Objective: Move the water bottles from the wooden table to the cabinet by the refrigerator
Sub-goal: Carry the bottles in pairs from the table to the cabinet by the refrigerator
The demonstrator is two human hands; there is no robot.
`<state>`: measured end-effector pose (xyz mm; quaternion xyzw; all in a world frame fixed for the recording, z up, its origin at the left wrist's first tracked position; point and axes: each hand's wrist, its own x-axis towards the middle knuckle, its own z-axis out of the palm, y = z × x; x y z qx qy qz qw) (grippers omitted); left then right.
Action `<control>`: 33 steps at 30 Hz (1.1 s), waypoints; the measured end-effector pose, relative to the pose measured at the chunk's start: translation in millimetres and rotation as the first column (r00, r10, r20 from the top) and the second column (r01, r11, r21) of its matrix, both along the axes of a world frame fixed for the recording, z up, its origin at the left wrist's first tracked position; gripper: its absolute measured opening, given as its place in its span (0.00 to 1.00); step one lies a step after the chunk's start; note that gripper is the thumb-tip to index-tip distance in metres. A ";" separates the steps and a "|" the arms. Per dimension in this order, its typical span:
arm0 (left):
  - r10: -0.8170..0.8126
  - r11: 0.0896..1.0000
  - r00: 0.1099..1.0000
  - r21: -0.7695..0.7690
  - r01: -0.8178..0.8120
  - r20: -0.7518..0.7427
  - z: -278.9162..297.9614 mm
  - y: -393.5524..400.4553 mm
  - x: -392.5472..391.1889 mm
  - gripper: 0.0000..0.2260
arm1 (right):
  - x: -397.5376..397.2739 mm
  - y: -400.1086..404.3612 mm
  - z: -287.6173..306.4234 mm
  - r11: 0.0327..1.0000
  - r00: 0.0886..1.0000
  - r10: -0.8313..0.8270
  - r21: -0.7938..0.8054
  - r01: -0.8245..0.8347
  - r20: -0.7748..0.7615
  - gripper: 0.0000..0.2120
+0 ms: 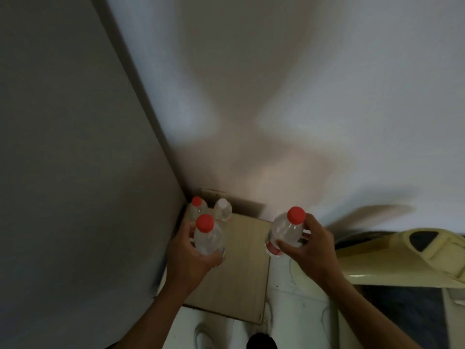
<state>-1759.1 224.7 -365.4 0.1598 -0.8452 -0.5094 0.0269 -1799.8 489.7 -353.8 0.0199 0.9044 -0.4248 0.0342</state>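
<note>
Bottles in both your hands, one each, held above the light wooden cabinet top. Your left hand is wrapped round a clear red-capped bottle, fingers closed on its body, cap up, right beside the grey refrigerator side. Your right hand is clamped on a second red-capped bottle, tilted slightly, hanging over the cabinet's right edge. At the back corner of the cabinet top, two more bottles stand upright against the white wall: one with a red cap, one with a white cap, just beside each other. To your right sits a cream-coloured moulded object; it's too blurred to name.
</note>
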 end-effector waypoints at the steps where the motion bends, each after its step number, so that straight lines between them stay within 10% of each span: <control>1: 0.003 1.000 1.000 -0.013 -0.003 0.005 -11.0 -0.2 -1.0 0.32 | -1.6 -1.4 -7.9 1.000 1.000 0.002 0.000 -0.002 0.006 0.33; 33: 0.021 0.989 1.000 -0.148 -0.020 0.008 -232.8 17.8 -57.2 0.29 | -54.5 -23.0 -182.6 0.999 0.996 0.015 0.036 -0.019 0.092 0.34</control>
